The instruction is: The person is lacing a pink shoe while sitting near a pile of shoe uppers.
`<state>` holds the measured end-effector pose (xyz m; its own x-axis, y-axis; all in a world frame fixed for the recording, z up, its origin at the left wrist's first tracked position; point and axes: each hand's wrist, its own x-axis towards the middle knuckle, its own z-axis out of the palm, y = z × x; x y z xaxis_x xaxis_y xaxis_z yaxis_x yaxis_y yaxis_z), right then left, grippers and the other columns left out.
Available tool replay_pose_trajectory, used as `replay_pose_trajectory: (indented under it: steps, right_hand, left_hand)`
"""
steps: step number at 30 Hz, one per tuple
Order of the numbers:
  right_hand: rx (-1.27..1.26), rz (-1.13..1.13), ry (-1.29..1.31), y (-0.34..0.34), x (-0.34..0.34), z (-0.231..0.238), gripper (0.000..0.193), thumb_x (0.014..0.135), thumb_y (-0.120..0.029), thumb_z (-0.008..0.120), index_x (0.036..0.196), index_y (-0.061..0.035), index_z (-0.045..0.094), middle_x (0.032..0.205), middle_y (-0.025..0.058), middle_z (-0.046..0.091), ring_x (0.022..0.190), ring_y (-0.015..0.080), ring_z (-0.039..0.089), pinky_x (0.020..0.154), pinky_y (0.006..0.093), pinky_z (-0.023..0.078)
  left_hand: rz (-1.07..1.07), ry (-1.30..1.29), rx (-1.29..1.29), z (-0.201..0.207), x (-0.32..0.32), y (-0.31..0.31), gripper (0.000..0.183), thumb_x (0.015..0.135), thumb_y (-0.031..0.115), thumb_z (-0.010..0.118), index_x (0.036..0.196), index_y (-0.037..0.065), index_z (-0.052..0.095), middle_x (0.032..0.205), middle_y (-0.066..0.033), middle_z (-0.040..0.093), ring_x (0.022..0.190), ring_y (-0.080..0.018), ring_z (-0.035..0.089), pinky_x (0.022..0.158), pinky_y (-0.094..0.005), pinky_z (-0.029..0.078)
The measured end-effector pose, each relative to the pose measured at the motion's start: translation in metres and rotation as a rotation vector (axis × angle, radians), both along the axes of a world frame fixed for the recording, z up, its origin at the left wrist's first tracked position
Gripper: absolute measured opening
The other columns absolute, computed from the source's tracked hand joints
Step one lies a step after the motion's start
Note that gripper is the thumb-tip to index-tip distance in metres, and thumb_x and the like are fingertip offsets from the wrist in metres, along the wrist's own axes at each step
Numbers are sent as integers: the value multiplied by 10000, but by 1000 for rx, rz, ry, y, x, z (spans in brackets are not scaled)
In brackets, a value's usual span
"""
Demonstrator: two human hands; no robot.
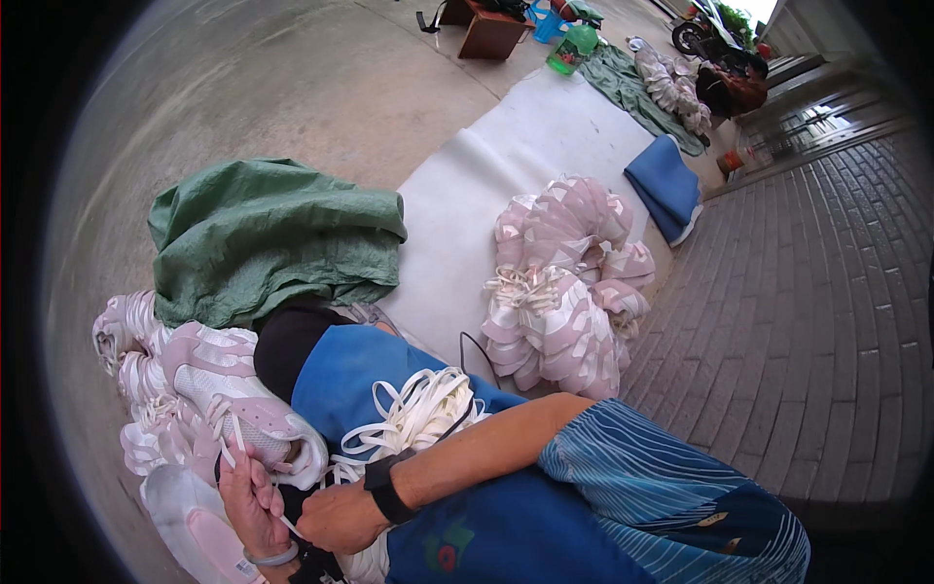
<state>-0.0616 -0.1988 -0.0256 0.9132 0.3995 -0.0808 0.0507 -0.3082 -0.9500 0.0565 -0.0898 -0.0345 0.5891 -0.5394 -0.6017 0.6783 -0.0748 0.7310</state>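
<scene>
At the lower left, my left hand point(251, 501) is closed with a white shoelace point(232, 440) between its fingers. That lace runs up to the front of a white-and-pink mesh shoe upper point(219, 375). My right hand point(341, 514), closed like a fist, pinches the lower stretch of the same lace beside the left one. A loose bundle of white laces point(423, 404) lies on the blue apron point(341, 365) over my lap, just above my right wrist. Below the left hand is a white shoe piece with a pink patch point(209, 535), partly covered by that hand.
More pink-and-white uppers point(126, 326) are heaped at the left, beside a green woven sack point(272, 238). Rows of bundled uppers point(564, 292) rest on a white sheet point(438, 224). Farther off are a folded blue cloth point(664, 185), a green bottle point(572, 51) and a motorcycle point(705, 34).
</scene>
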Motion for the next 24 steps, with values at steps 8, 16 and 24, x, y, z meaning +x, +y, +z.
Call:
replay_pose_trajectory:
  steps: [8,16,24]
  right_hand:
    - [-34,-495,-221,-39,-7,14,213,831,-171,571,845,41,563,760,221,565,737,414,583,640,474,475]
    - [26,-737,-262,-35,16,8,200,807,-157,568,728,26,564,708,227,595,695,429,591,621,514,443]
    - [-37,-541,18,-31,23,-15,266,766,-205,643,705,45,572,669,245,585,699,425,598,635,485,466]
  left_hand:
    - [-122,-197,242,22,-11,25,209,988,281,457,933,85,501,565,68,344,386,-6,263,303,-174,233]
    - [-387,-571,398,44,-71,2,312,1000,242,429,1140,-18,529,690,10,522,496,-55,403,425,-210,313]
    - [-442,-751,463,32,-96,4,327,992,206,420,1199,-34,504,679,-29,504,530,-103,445,455,-267,370]
